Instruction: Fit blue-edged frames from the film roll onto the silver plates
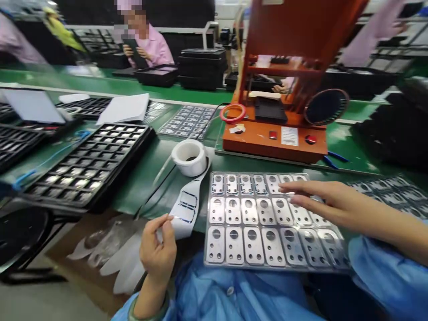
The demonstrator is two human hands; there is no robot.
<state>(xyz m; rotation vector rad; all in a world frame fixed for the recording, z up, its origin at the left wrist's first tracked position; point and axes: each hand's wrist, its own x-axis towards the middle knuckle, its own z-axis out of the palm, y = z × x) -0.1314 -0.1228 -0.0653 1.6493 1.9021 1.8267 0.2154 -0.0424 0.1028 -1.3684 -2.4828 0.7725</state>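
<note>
My left hand [158,245] is closed in a pinch at the left edge of a white backing strip [195,194] that carries thin dark-blue adhesive frames. The strip runs down from behind a white tape roll [189,157]. To the right lies a clear plastic tray [209,267] with rows of silver metal plates [270,246], each with round holes. Several plates at the left of its back row have dark-blue outlines around them. Over the right part of this tray is my right hand [321,200], open with fingers stretched out; whether its fingertips touch a plate I cannot tell.
An orange press machine [274,145] stands behind the tray, with a red tape ring [233,113] on its left. Blue-handled pliers [334,158] lie beside it. A black compartment tray [90,160] sits at left, above an open cardboard box [80,263]. Co-workers sit across the bench.
</note>
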